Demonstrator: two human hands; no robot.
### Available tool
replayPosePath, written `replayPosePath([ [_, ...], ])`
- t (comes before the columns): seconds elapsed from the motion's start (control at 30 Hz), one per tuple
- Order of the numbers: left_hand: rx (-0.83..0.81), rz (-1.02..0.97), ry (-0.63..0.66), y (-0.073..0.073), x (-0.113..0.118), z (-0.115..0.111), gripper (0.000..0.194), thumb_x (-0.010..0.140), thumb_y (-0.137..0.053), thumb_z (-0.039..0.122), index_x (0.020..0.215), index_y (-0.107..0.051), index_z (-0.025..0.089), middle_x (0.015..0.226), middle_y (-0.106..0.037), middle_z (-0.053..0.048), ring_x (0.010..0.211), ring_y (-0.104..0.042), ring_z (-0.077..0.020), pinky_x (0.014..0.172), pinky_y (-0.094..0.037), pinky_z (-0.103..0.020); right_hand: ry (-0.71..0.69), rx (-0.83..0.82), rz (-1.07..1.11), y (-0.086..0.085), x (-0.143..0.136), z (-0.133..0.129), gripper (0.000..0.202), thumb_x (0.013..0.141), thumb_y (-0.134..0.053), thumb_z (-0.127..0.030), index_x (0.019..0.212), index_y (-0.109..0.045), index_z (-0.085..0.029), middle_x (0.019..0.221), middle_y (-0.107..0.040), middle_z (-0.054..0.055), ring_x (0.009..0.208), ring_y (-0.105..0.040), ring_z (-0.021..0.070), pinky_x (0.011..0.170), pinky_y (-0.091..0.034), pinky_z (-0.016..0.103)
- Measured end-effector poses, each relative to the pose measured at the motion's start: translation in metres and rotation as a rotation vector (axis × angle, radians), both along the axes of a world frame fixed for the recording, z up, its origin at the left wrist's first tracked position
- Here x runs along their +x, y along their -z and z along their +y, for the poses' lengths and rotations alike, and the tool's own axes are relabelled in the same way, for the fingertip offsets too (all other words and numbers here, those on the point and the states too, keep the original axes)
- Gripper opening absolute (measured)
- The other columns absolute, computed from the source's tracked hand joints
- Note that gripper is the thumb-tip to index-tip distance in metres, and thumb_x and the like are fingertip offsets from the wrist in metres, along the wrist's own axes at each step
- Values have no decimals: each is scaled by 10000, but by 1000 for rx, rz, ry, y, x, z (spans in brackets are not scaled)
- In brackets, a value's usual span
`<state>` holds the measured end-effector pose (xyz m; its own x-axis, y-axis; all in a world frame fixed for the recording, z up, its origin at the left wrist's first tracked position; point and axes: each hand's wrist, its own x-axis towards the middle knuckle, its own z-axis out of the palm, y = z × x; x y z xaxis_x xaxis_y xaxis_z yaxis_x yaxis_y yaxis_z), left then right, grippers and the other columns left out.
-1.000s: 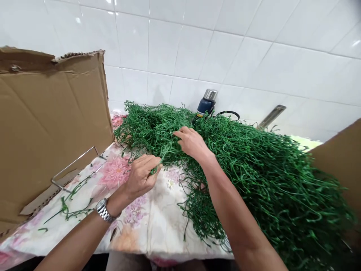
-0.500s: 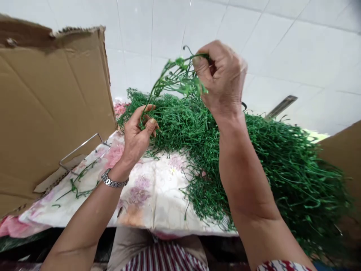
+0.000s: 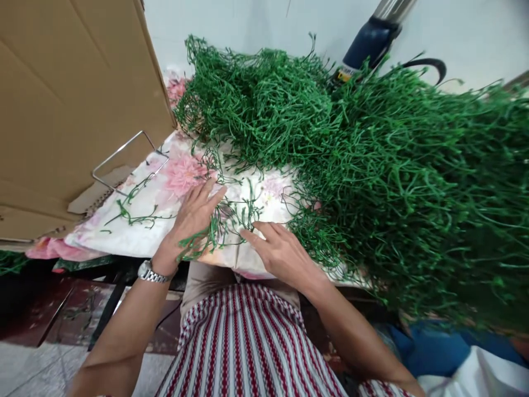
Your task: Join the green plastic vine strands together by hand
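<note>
Where the floral cloth (image 3: 136, 234) hangs over the near edge of the surface, a small sprig (image 3: 215, 229) of green plastic stems lies flat between the two hands. Spread flat on the sprig's left part is the left hand (image 3: 192, 218), its fingers (image 3: 209, 193) stretched out and released, pressing rather than gripping. Just right of it, the right hand (image 3: 281, 251) rests palm down with fingers (image 3: 254, 237) extended and loose, their tips touching the sprig's right end. A metal watch (image 3: 149, 272) sits on the left wrist. Right of and beyond the hands a big pile (image 3: 372, 149) of the same green stems covers most of the surface. A few loose stems (image 3: 132, 207) lie on the cloth to the left, near a wire frame (image 3: 124, 157) that leans by a cardboard sheet (image 3: 70, 94). Behind the pile, at the far edge, a dark blue flask (image 3: 370, 41) pokes up. Closest of all is the person's striped garment (image 3: 243, 347).
</note>
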<state>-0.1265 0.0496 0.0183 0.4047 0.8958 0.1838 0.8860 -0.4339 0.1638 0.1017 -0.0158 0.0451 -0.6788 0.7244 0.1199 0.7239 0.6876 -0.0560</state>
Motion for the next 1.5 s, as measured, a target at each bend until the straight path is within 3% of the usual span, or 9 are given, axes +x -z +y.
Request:
replayPosePath([
  [0.33,97,91,26,-17,-15,-1,651,739,-413,1,1328,-404,277,1460,-321,-81,1333,-302,-282,1089,-164,-541,68,-17,139,7,11,-14,332,852,-449,-124,1168,-544,-162,1074,-561,116,973,-502,217,901,-451,379],
  [0.53,307,-151,-121,-21,-23,-14,380,805,-418,89,1144,-573,159,1126,-618,-104,1074,-545,-226,976,-404,-392,144,95,244,10,10,-6,246,849,-450,-126,1043,-601,-129,998,-591,116,918,-521,204,846,-459,347],
  [0.67,96,-244,-96,-11,4,-44,256,825,-501,270,1026,-613,156,982,-639,-87,933,-591,-210,852,-490,-350,148,135,171,13,1,-1,242,834,-471,-143,1026,-617,-150,955,-604,108,856,-519,221,780,-459,374],
  [0.83,-23,-408,21,6,27,-58,281,824,-432,138,1053,-595,160,1087,-603,-81,1054,-551,-168,927,-454,-285,60,59,309,22,-12,1,278,849,-468,-166,1093,-596,-129,1025,-596,117,915,-536,208,822,-472,361],
  [1.03,220,-136,-219,7,16,-46,346,789,-503,177,1122,-596,191,1202,-572,-113,1013,-529,-272,835,-405,-426,114,87,511,24,-11,1,307,848,-493,-163,1142,-573,-129,1048,-586,126,982,-536,205,861,-490,371],
  [1.13,347,-117,-235,3,12,-48,313,776,-545,220,1080,-618,192,1151,-603,-107,971,-525,-280,811,-382,-435,137,6,463,23,-6,-1,343,860,-467,-168,1194,-542,-149,1091,-563,134,1022,-530,211,875,-500,389],
  [1.3,488,-304,-121,-8,18,-67,273,743,-573,125,1005,-618,185,998,-636,-91,938,-557,-232,838,-423,-422,163,1,488,16,10,-18,379,828,-480,-103,1195,-538,-178,1217,-495,153,1144,-482,234,895,-493,410],
  [1.4,556,-524,116,-13,30,-89,339,718,-536,25,1008,-590,190,918,-624,-70,868,-574,-189,741,-476,-358,135,114,642,7,27,-38,401,765,-527,-27,1134,-569,-180,1137,-551,129,1044,-551,190,820,-514,325],
  [1.5,235,-719,454,-4,41,-115,268,753,-467,19,942,-589,165,769,-618,-46,698,-553,-141,607,-448,-278,100,-34,677,11,47,-68,345,751,-512,-18,1049,-596,-171,907,-635,69,818,-608,134,698,-509,250],
])
